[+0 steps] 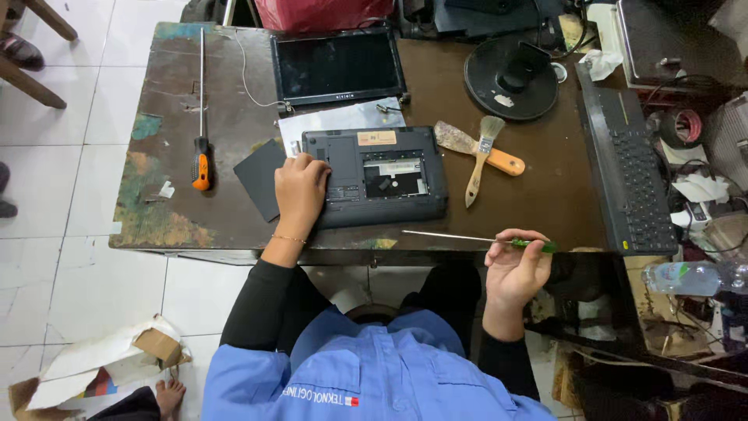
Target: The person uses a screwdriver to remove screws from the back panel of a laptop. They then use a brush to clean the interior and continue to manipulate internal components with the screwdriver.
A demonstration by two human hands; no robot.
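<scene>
Pinching a green-handled screwdriver (499, 241) at lower right, the right hand (516, 269) is hovering; the left hand (301, 191) is lying flat, steadying the upturned laptop base (382, 175) at centre; pressing firmly should stop slipping.

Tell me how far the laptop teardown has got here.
Done: the upturned laptop base has one bay open, its cover apparently beside it; a detached screen lies behind. In hand: left hand steadies the base, right hand holds a green-handled screwdriver. Left: the rest of the underside looks closed.
</scene>
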